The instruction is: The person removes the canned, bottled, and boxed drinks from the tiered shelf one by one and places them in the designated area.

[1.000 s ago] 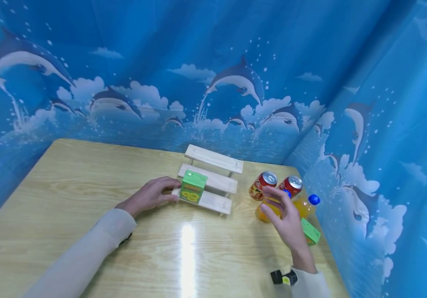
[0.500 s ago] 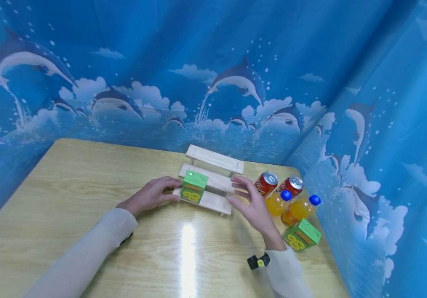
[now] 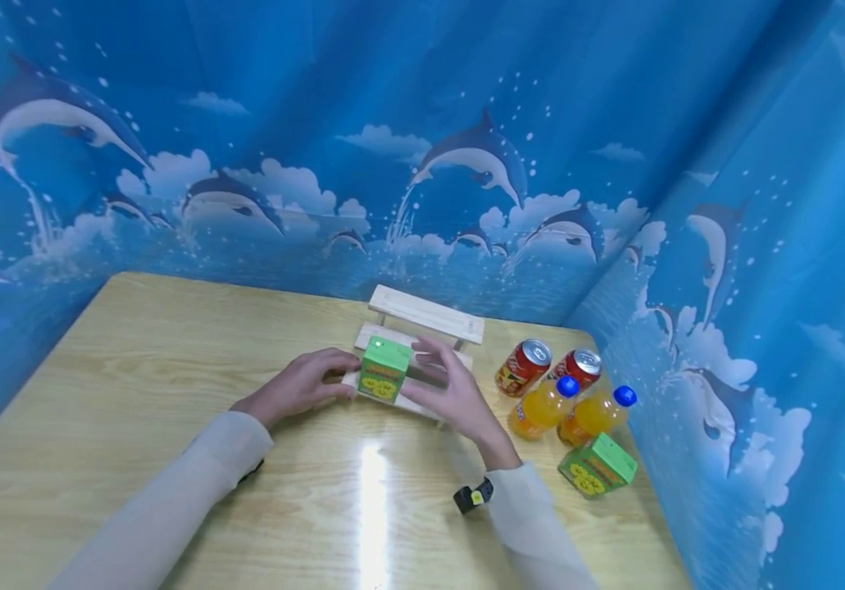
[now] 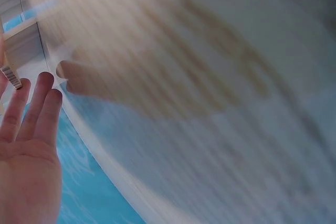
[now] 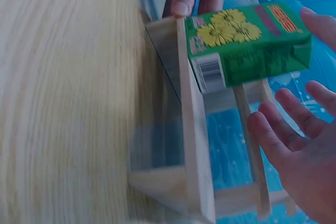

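A green drink carton with yellow flowers stands on the lowest step of a three-step wooden rack. At the rack's left end, my left hand holds the step beside the carton. Its thumb lies at the front edge in the right wrist view, while its other fingers reach behind; in the left wrist view several of them are straight. My right hand is at the carton's right side, its fingers spread and slightly bent. Between its palm and the carton, the right wrist view shows a gap.
Right of the rack stand two red soda cans, two orange drink bottles with blue caps, and another green carton. A blue dolphin curtain hangs behind the wooden table and along its right side.
My right hand has moved left from over the bottles to the carton's right side, leaving the bottles and second carton in full view. My left hand and the carton on the rack stay put.
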Available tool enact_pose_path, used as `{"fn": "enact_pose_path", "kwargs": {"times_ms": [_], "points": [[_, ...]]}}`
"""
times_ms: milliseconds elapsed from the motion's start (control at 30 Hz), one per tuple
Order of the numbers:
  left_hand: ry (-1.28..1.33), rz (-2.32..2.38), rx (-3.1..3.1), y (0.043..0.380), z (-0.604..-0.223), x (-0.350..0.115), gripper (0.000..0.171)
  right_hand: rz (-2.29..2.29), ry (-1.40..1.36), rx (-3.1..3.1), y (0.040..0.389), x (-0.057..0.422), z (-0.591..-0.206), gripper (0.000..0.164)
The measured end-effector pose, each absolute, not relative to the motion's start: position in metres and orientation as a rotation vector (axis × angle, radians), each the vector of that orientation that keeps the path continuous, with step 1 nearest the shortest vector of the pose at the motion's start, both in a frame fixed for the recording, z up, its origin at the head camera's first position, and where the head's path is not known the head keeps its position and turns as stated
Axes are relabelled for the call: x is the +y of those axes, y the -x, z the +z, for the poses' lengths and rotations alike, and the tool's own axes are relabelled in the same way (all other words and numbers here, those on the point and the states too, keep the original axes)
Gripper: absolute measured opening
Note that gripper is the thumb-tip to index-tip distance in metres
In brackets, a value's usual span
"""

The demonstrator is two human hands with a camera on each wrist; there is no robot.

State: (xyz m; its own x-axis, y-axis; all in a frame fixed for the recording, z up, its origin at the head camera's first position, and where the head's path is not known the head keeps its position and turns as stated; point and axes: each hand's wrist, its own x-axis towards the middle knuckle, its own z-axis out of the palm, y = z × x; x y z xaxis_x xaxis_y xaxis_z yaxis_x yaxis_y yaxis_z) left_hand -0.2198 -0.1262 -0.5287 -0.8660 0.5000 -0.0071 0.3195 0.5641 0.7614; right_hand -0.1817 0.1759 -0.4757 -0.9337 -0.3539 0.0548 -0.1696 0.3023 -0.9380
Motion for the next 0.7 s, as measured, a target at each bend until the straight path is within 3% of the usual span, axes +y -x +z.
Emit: {"fn": "enact_pose_path", "kwargs": {"times_ms": [367,700], "points": [[-0.697,1.209,2.568,0.221,-0.528,-0.126,0.060,-1.713,0.576,2.342,0.188,0.151,-0.483,0.081],[-0.689,1.190,2.590,0.221,-0.529,-0.125,0.059,-1.736,0.545,2.365,0.191,0.144,-0.489,0.061]]}}
